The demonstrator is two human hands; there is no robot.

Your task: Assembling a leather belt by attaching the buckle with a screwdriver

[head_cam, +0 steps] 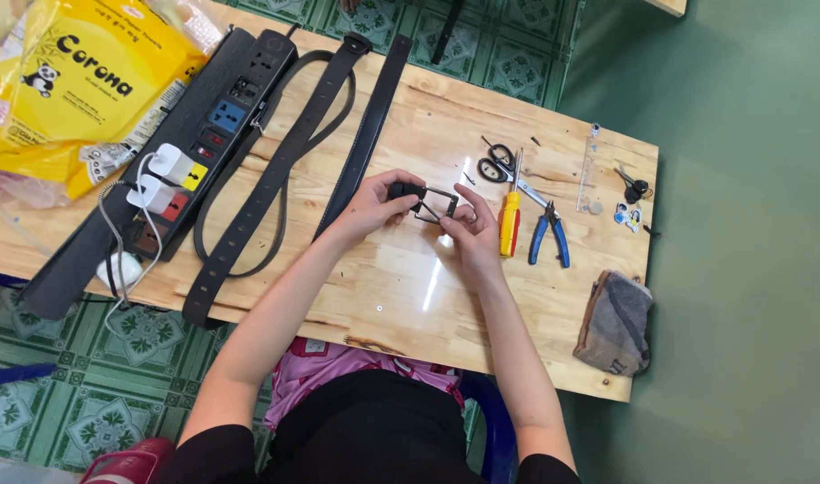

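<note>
A dark rectangular metal belt buckle (pixel 437 204) is being held just above the middle of the pale wooden worktop (pixel 401 287); it's pinched from both sides. The left hand (pixel 379 202) is closed around the buckle's black end piece, where the black leather belt strap (pixel 361 148) seems to meet it, though that joint is mostly hidden by fingers; the right hand (pixel 471 229) is closed on the frame's opposite edge, fingertips only.

Lying flat to the left is a second, brown leather belt with punched holes (pixel 267 184), and beyond it a black power strip with plugged-in white chargers (pixel 195 148); a yellow plastic bag (pixel 78 90) is parked in the far corner. To the right of the hands, well within reach, a yellow-handled screwdriver (pixel 510 220), blue-handled pliers (pixel 550 235) and small black scissors (pixel 495 168) are laid out; a folded grey cloth (pixel 616 323) sits at the near right edge.

For fiddly buckle work like this, the frame is probably best kept low over the worktop so nothing small gets dropped to the floor; a firm hold should be kept on the strap side while the other side does the fine moves; the strap should be kept untwisted, and a tool picked up only once the buckle is steadied.
</note>
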